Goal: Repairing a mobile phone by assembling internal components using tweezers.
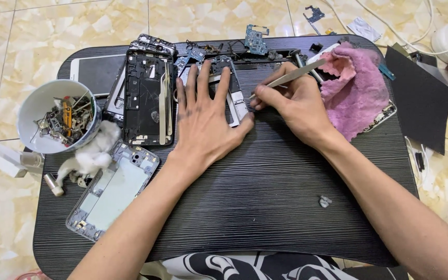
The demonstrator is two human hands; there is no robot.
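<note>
My left hand point(206, 122) lies flat, fingers spread, pressing down on a phone frame point(236, 96) near the back of the black ribbed table point(265, 197). My right hand point(291, 106) grips metal tweezers point(291, 78), their tip touching the frame's right edge beside my left thumb. Most of the frame is hidden under my left palm.
A black phone chassis point(146, 98) and a white phone point(97, 72) lie left of the hands. A white bowl point(32, 111) holds several small metal parts. A silver phone housing point(112, 189) and cotton wad point(94, 153) sit front left. A pink cloth point(356, 93) lies right, circuit boards point(256, 39) at the back.
</note>
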